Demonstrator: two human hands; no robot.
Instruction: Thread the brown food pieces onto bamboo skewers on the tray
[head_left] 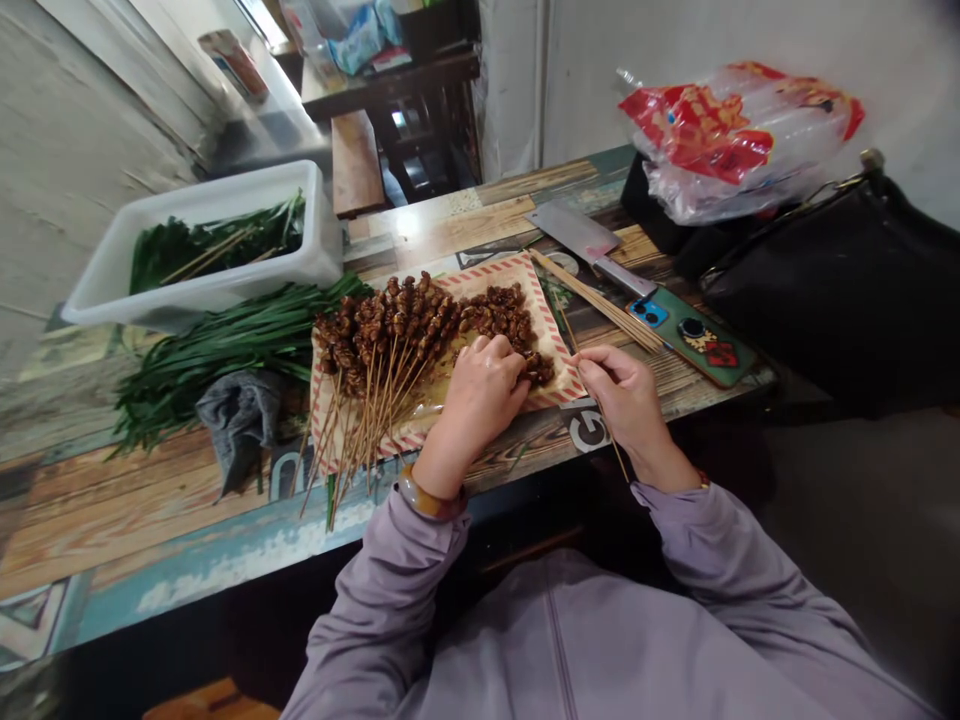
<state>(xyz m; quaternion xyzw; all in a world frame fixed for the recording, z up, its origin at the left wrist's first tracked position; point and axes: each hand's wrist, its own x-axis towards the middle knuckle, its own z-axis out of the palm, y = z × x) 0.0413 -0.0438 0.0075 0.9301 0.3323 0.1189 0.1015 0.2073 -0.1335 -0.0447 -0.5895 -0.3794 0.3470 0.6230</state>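
My right hand [628,400] pinches a thin wooden skewer [618,452] at the near right corner of a tray [571,372] with a red-striped border. My left hand [486,385] is over the tray, its fingers curled down among loose glossy dark-brown food pieces [499,312]. Those fingertips are partly hidden, so what they grip is unclear. Left of that hand lies a heap of loaded skewers [397,325], their bare sticks fanned toward me over the tray's near edge. The exact kind of the brown pieces cannot be made out.
Bare skewers [600,302], a cleaver [577,232] and a phone [705,338] lie right of the tray. Leafy greens [217,345], a grey cloth [238,415] and a white tub [225,290] are left. A black bag [840,290] and red-printed plastic packaging [739,130] are farther right.
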